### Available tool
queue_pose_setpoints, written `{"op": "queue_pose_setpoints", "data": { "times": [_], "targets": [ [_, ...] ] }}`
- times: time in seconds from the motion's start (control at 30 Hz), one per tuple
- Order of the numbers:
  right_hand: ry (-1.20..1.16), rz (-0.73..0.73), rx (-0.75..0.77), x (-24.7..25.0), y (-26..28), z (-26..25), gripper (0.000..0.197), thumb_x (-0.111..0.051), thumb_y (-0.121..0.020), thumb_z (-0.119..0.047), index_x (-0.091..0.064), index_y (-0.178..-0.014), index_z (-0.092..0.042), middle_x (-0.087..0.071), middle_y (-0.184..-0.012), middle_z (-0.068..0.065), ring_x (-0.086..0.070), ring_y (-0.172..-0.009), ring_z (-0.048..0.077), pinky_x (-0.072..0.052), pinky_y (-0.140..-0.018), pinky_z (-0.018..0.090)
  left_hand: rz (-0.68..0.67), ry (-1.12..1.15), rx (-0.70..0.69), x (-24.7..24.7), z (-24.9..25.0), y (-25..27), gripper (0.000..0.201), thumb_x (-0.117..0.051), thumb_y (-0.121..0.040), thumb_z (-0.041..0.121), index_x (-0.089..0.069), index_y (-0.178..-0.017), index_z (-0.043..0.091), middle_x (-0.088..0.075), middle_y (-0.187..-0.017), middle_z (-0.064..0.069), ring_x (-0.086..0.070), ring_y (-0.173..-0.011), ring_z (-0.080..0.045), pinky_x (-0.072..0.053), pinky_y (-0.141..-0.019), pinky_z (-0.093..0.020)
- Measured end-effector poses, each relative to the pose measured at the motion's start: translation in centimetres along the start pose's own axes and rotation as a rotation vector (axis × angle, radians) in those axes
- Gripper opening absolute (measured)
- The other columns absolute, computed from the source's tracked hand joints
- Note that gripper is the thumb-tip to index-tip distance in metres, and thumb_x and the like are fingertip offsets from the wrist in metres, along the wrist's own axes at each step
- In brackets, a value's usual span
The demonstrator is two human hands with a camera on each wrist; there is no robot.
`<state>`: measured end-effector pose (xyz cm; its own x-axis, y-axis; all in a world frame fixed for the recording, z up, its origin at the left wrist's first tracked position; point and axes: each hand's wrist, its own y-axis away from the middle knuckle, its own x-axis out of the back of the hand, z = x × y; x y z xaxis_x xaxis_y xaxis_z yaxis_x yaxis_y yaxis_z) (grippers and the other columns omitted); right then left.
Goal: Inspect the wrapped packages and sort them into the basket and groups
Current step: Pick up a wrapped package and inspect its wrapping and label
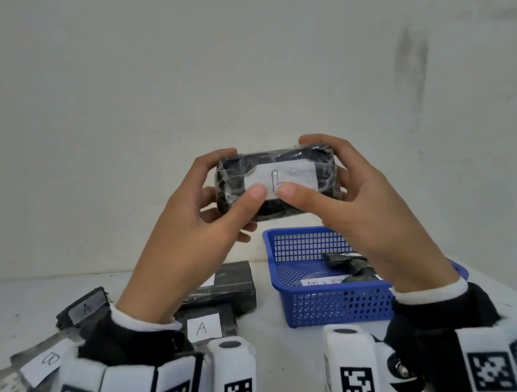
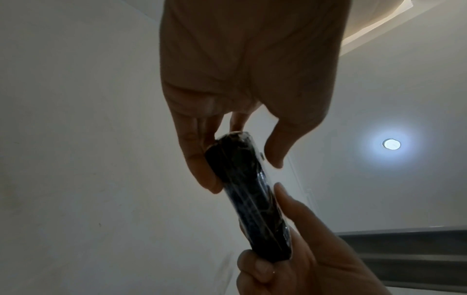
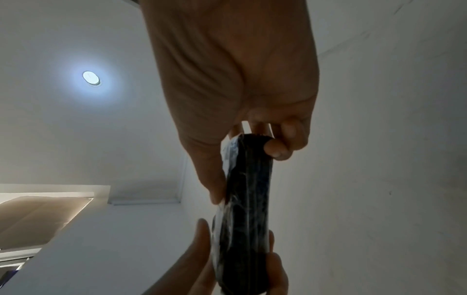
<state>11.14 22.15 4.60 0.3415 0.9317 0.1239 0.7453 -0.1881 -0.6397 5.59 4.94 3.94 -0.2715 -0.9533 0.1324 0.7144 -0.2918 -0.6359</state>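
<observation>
Both hands hold one black plastic-wrapped package (image 1: 276, 183) up in front of the wall, its white label marked "B" facing me. My left hand (image 1: 217, 196) grips its left end, thumb on the label. My right hand (image 1: 336, 183) grips the right end, thumb beside the letter. In the left wrist view the package (image 2: 252, 199) shows edge-on between the left hand (image 2: 227, 155) and the other hand. The right wrist view shows the same package (image 3: 246, 209) pinched by the right hand (image 3: 242, 159). A blue mesh basket (image 1: 330, 301) stands below at the right with one dark package (image 1: 354, 267) inside.
Several black wrapped packages lie on the white table at the left: two labelled "A" (image 1: 86, 308) (image 1: 203, 327), one labelled "B" (image 1: 44, 361), and a stacked pair (image 1: 227, 286) behind my left wrist. A plain wall stands close behind the table (image 1: 281, 342).
</observation>
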Motion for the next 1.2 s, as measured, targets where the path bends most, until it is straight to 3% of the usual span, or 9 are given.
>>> {"op": "queue_pose_setpoints", "data": {
  "times": [0.17,0.37,0.57,0.67,0.83,0.97,1.07,1.13,1.2],
  "targets": [
    [-0.058,-0.023,0.010,-0.2,-0.1,0.0,0.050,-0.072,-0.082,-0.028,-0.058,-0.129,-0.034,-0.069,-0.086,-0.014,-0.062,-0.059,-0.001,-0.046,-0.056,0.010,0.011,0.008,0.017,0.1,0.3,0.1,0.042,-0.061,-0.079,0.045,-0.058,-0.120,0.044,-0.070,-0.096,0.005,-0.067,-0.056,-0.018,-0.045,-0.045,-0.022],
    [-0.086,-0.046,0.028,0.0,-0.2,0.0,0.047,-0.064,-0.082,-0.037,-0.060,-0.128,-0.036,-0.066,-0.075,-0.016,-0.053,-0.055,0.003,-0.044,-0.054,0.014,0.025,0.098,0.016,0.2,0.1,-0.2,0.026,-0.056,-0.092,0.032,-0.063,-0.117,0.036,-0.063,-0.079,0.001,-0.055,-0.053,-0.018,-0.043,-0.046,-0.027],
    [-0.139,-0.011,0.007,-0.2,-0.1,-0.1,0.030,-0.061,-0.087,-0.036,-0.067,-0.116,-0.030,-0.068,-0.078,-0.006,-0.053,-0.057,0.005,-0.042,-0.049,0.016,0.043,0.113,0.011,0.4,0.2,-0.1,0.019,-0.053,-0.095,0.032,-0.065,-0.109,0.028,-0.059,-0.070,0.004,-0.054,-0.052,-0.019,-0.040,-0.043,-0.026],
    [-0.131,0.017,-0.004,-0.3,-0.1,-0.1,0.020,-0.058,-0.095,-0.029,-0.068,-0.112,-0.025,-0.068,-0.073,-0.008,-0.056,-0.055,0.002,-0.042,-0.047,0.015,0.054,0.091,0.015,0.2,0.2,-0.1,0.017,-0.055,-0.093,0.037,-0.064,-0.104,0.029,-0.061,-0.070,0.006,-0.054,-0.050,-0.017,-0.038,-0.043,-0.024],
    [-0.087,0.052,0.016,-0.4,-0.3,0.1,0.013,-0.062,-0.094,-0.029,-0.068,-0.104,-0.025,-0.065,-0.071,-0.009,-0.054,-0.051,0.002,-0.040,-0.044,0.013,0.075,0.032,0.000,-0.4,0.0,0.1,0.021,-0.064,-0.082,0.044,-0.062,-0.100,0.034,-0.063,-0.072,0.008,-0.057,-0.048,-0.013,-0.039,-0.042,-0.019],
    [-0.117,0.019,0.030,-0.4,-0.2,0.0,0.020,-0.067,-0.089,-0.022,-0.065,-0.109,-0.021,-0.066,-0.076,-0.002,-0.057,-0.051,0.002,-0.041,-0.046,0.010,0.085,0.005,0.006,-0.8,0.0,0.1,0.037,-0.062,-0.073,0.055,-0.057,-0.104,0.037,-0.064,-0.081,0.011,-0.059,-0.049,-0.008,-0.040,-0.044,-0.014],
    [-0.080,0.007,0.048,-0.4,-0.1,0.0,0.035,-0.068,-0.087,-0.026,-0.061,-0.121,-0.028,-0.068,-0.081,-0.002,-0.060,-0.055,0.001,-0.046,-0.053,0.010,0.100,-0.001,0.013,-0.9,0.1,0.1,0.055,-0.060,-0.063,0.060,-0.055,-0.108,0.030,-0.066,-0.087,0.012,-0.062,-0.055,-0.006,-0.045,-0.049,-0.018],
    [-0.038,0.032,0.036,-0.4,-0.2,0.1,0.050,-0.071,-0.080,-0.038,-0.057,-0.128,-0.037,-0.073,-0.094,0.000,-0.066,-0.066,0.004,-0.052,-0.064,0.015,0.113,0.001,-0.031,-0.6,0.1,0.1,0.049,-0.064,-0.064,0.056,-0.056,-0.104,0.028,-0.067,-0.090,0.012,-0.066,-0.064,-0.009,-0.051,-0.055,-0.022],
    [-0.024,0.054,0.032,-0.3,-0.3,0.2,0.052,-0.072,-0.075,-0.043,-0.061,-0.125,-0.036,-0.075,-0.104,0.001,-0.071,-0.077,0.008,-0.055,-0.074,0.019,0.118,-0.009,-0.061,-0.2,0.2,0.0,0.042,-0.068,-0.066,0.051,-0.057,-0.103,0.034,-0.068,-0.096,0.011,-0.070,-0.073,-0.013,-0.056,-0.066,-0.025]
  ]
}}
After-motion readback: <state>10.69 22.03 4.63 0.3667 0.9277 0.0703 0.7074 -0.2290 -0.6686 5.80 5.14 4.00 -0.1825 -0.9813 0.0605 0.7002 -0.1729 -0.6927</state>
